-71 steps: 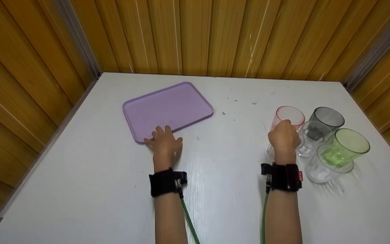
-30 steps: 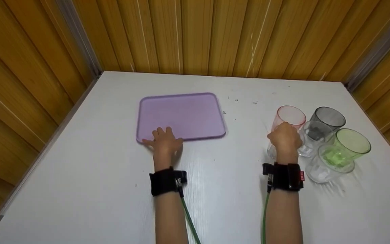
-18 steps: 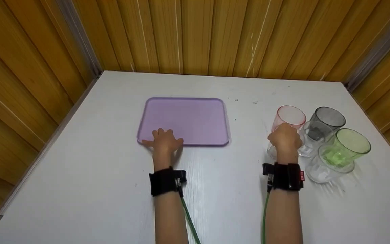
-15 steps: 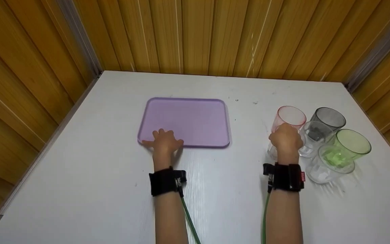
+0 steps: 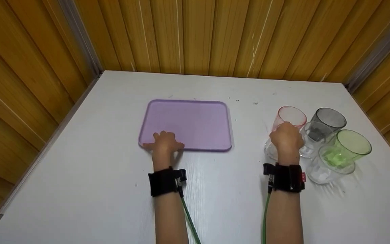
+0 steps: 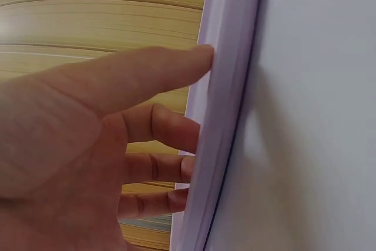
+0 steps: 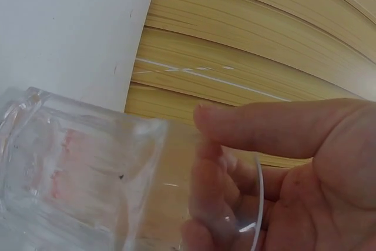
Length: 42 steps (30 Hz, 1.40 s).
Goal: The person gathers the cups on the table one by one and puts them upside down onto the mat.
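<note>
A purple tray [image 5: 195, 122] lies flat on the white table [image 5: 222, 196]. At its near left edge rests my left hand [image 5: 163, 145], fingers spread over the tray's surface; the left wrist view has the thumb [image 6: 182, 66] against the rim. My right hand [image 5: 287, 138] grips a clear glass [image 7: 100, 168] near its rim, thumb on one side and fingers on the other. From the head, only the lower left of that glass shows. Just beyond this hand stands a red-tinted glass [image 5: 293, 116], partly covered by it.
To the right of my right hand, a grey glass [image 5: 333, 118], a green glass [image 5: 352, 142] and two more clear glasses stand close together, one clear glass [image 5: 327, 173] nearest me. Wood-panelled walls [image 5: 195, 37] bound the table at the back and both sides.
The tray has turned clockwise from its slant to nearly square and slid right and toward me, under my left hand. The clear glass in my right hand shows slightly farther left at its base.
</note>
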Tool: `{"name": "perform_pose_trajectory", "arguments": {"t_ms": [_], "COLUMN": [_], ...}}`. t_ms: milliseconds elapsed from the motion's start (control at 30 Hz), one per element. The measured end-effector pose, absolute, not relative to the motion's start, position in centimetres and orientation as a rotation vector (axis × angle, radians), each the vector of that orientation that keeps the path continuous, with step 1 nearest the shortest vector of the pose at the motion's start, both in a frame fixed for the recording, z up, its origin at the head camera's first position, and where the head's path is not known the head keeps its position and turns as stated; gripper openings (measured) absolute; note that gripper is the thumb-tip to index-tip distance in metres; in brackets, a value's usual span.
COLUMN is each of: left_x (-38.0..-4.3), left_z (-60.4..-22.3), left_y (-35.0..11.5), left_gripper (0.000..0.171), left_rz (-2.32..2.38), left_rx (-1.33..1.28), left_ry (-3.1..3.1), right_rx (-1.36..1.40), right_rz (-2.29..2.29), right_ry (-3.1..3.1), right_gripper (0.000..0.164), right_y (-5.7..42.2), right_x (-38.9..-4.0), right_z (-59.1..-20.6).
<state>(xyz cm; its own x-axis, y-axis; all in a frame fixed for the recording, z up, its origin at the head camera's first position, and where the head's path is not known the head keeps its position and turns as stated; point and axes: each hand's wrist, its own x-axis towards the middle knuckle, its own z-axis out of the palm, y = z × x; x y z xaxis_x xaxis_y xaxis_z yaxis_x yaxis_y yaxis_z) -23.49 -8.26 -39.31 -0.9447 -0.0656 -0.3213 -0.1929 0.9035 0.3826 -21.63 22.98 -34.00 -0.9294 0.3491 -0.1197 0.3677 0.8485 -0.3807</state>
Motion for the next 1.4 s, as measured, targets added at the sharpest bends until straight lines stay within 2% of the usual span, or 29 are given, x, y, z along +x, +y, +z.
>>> {"name": "perform_pose_trajectory", "arguments": {"t_ms": [167, 300, 467, 633, 867, 1033, 1267, 1400], "left_x": [-23.6, -23.6, -23.5, -23.4, -23.2, -23.2, -22.7, -22.3], "left_z": [-39.1, -39.0, -38.8, -38.4, -38.2, -38.1, -37.5, -37.0], "left_y": [-8.2, -8.1, -7.9, -7.7, -7.8, -7.9, -8.2, -8.6], "left_gripper": [0.051, 0.051, 0.055, 0.056, 0.037, 0.036, 0.026, 0.027], "left_rz": [0.601, 0.622, 0.617, 0.613, 0.648, 0.672, 0.696, 0.739], "left_rx": [-0.177, -0.165, -0.173, -0.194, -0.228, -0.239, -0.257, -0.252], "left_ry": [2.703, 2.665, 2.615, 2.549, 2.485, 2.443, 2.393, 2.36], "right_rx": [0.591, 0.576, 0.569, 0.55, 0.521, 0.525, 0.494, 0.464], "right_rz": [-0.68, -0.717, -0.771, -0.892, -1.136, -1.181, -1.251, -1.283], "right_ry": [3.016, 3.076, 3.136, 3.159, 3.152, 3.168, 3.189, 3.216], "right_gripper": [0.025, 0.015, 0.021, 0.011, 0.027, 0.027, 0.026, 0.024], "right_y": [22.8, 22.9, 22.8, 22.8, 22.4, 22.2, 21.9, 21.5], "right_x": [-21.5, -21.4, -21.4, -21.4, -21.5, -21.7, -21.7, -21.7], "right_z": [-33.8, -33.7, -33.7, -33.8, -33.8, -33.8, -33.6, -33.5]}}
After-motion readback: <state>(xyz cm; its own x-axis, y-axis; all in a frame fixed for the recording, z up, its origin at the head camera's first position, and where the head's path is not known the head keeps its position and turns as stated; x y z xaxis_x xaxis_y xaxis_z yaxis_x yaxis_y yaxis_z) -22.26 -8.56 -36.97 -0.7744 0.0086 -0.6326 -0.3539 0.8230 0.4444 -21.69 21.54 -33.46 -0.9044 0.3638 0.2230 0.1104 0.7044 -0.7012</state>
